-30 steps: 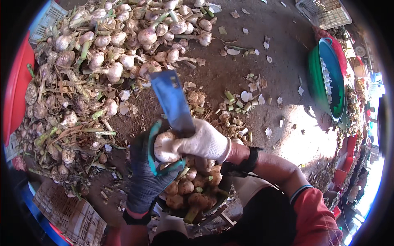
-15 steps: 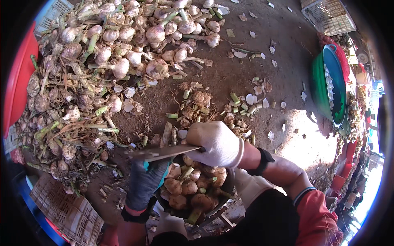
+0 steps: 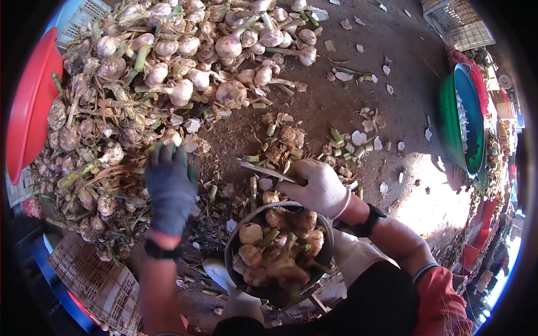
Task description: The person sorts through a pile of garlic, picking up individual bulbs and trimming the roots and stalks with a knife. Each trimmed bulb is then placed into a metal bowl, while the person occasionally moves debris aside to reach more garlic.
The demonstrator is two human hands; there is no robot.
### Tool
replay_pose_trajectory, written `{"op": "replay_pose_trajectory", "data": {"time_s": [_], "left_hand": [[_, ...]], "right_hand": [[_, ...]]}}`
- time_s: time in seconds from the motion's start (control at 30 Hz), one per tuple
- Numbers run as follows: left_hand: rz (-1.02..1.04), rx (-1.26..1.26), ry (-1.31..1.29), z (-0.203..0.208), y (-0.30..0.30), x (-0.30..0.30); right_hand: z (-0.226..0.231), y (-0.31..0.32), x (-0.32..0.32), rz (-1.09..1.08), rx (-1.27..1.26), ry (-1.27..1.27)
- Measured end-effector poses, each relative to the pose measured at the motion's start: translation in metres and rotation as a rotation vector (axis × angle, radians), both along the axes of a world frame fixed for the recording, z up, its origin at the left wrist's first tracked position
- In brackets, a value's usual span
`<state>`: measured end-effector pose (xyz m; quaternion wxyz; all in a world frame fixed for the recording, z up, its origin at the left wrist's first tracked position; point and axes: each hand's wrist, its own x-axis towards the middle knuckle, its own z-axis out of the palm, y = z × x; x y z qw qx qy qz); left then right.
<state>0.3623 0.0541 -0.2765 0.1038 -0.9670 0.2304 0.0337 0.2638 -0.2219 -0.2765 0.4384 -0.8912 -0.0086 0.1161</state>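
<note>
My right hand (image 3: 319, 189), in a white knit glove, is closed around a knife (image 3: 268, 170); its blade points left above the floor scraps. My left hand (image 3: 170, 187), in a dark grey glove with some green, reaches to the near edge of the heap of garlic (image 3: 131, 115). Its fingers stretch forward, just short of or touching a garlic bulb (image 3: 171, 136); which one I cannot tell. A round dark bowl (image 3: 231, 235) between my legs holds several garlic bulbs (image 3: 250, 255), cut short, and one with a thick stalk.
Cut stems and roots (image 3: 291, 137) litter the ground ahead of my right hand. A red basin (image 3: 35, 101) leans at far left, and a plastic crate (image 3: 98, 274) lies at lower left. On the right stands a green tub (image 3: 448, 115) with white pieces inside; another crate (image 3: 462, 25) is behind it.
My left hand has left the knife and bowl and moved left and forward to the garlic heap. My right hand shifted slightly right with the knife, uncovering the bowl.
</note>
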Motion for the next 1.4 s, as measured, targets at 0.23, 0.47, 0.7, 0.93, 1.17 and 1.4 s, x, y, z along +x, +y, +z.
{"op": "replay_pose_trajectory", "data": {"time_s": [0.23,0.47,0.7,0.93,1.17,1.4], "left_hand": [[0.278,0.548,0.054,-0.077,0.073,0.063],[0.683,-1.496,1.165,0.003,0.013,-0.019],[-0.489,-0.295,0.146,-0.004,0.040,-0.105],[0.352,-0.870,0.614,0.013,0.015,-0.121],[-0.088,-0.692,0.376,0.011,0.007,-0.130],[0.390,-0.885,0.674,0.013,0.001,-0.145]], "right_hand": [[0.007,0.012,0.009,-0.080,0.043,0.124],[0.000,0.012,0.005,0.054,-0.021,0.127],[0.019,0.037,-0.001,0.345,-0.009,-0.076],[0.022,0.039,-0.008,0.367,-0.077,-0.107],[0.000,0.040,-0.015,0.307,-0.012,-0.243],[-0.010,0.038,-0.015,0.291,0.066,-0.325]]}}
